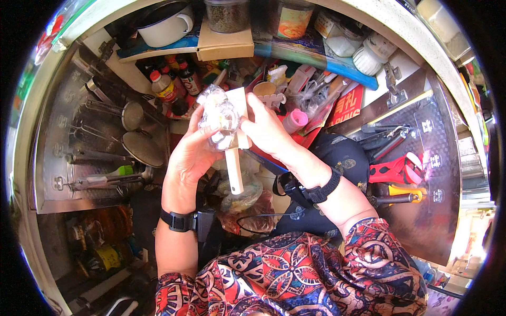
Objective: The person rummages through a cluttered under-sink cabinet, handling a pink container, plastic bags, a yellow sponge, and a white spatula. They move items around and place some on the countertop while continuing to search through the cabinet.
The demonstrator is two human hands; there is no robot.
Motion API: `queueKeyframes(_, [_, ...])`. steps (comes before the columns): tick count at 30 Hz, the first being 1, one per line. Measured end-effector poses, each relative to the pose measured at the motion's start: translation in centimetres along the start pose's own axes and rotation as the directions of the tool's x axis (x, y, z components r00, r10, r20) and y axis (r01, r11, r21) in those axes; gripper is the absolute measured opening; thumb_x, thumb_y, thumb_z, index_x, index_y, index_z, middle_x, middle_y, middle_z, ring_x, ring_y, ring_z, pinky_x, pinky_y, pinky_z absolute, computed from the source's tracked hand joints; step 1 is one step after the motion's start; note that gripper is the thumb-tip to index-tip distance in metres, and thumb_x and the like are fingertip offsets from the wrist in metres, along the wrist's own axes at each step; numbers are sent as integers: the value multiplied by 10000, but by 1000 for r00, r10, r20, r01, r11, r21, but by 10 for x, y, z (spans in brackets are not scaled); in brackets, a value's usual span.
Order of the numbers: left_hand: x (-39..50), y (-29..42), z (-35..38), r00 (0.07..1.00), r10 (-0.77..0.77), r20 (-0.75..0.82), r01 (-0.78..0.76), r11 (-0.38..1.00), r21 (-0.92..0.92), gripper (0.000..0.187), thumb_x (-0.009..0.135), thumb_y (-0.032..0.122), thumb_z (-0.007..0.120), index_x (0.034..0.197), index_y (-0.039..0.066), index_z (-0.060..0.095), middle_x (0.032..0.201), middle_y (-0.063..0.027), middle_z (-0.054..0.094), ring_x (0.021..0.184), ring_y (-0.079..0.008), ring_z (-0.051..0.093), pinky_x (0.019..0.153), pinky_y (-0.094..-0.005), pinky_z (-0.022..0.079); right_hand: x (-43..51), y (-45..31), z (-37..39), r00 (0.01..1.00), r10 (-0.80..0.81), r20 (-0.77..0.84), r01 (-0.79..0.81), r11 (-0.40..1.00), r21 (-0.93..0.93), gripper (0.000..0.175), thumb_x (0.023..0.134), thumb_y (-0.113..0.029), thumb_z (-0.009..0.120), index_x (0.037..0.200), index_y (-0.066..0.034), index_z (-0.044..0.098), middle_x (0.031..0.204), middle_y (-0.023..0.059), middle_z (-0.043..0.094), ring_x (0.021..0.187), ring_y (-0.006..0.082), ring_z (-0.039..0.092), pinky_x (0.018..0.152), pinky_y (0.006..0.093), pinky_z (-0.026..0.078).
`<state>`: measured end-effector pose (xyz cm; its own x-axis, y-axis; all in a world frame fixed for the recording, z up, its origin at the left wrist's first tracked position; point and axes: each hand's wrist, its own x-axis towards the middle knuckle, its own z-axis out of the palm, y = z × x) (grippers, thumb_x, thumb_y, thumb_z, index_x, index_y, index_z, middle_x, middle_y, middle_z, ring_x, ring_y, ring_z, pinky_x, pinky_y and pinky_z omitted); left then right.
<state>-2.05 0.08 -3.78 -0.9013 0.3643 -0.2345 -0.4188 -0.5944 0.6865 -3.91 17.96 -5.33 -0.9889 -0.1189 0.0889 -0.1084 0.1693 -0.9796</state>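
My left hand [189,152] holds a bundle of shiny clear plastic pieces [219,118], apparently in thin clear wrap. Behind and beside the bundle is a cream-coloured flat tool [238,98]; its straight handle [234,173] points down towards me and has a small hole near the end. My right hand [267,128] grips the right edge of this tool, its thumb close to the plastic bundle. Part of the tool's flat face is hidden by the bundle. Both hands are raised in front of an open cupboard.
Ladles and strainers [142,148] hang on the left door [51,158]. Red-handled scissors [395,168] and a yellow-handled peeler [403,194] hang on the right. Sauce bottles [163,87], a pink cup [295,120] and bags crowd the cupboard, below a shelf with an enamel mug [166,29].
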Motion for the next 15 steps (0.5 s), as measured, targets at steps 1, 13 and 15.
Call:
queueKeyframes(1, [1,-3,0,999,47,-24,-46,999,25,717,838,179,676,1468,203,333,1367,-96,501,1229,-307,518,955,-619,435,-2,-2,-2,1000,-29,-10,29,999,-28,316,852,-113,608,1113,2,473,988,226,656,920,332,673,785,416,523])
queueKeyframes(13, [7,-25,6,976,218,-23,-218,976,13,584,867,52,637,1389,154,397,1382,-71,504,1276,-256,478,1064,-498,344,-4,-1,5,971,-177,-159,120,940,-318,335,766,-13,597,1025,57,397,1046,326,555,995,501,565,874,523,449])
queueKeyframes(15, [6,-26,7,979,199,-43,-196,979,55,575,866,84,645,1378,166,395,1376,-65,500,1268,-254,476,1063,-504,338,-6,-3,4,975,-175,-134,114,921,-372,379,777,-41,617,1065,46,386,1073,320,550,948,498,585,832,528,484])
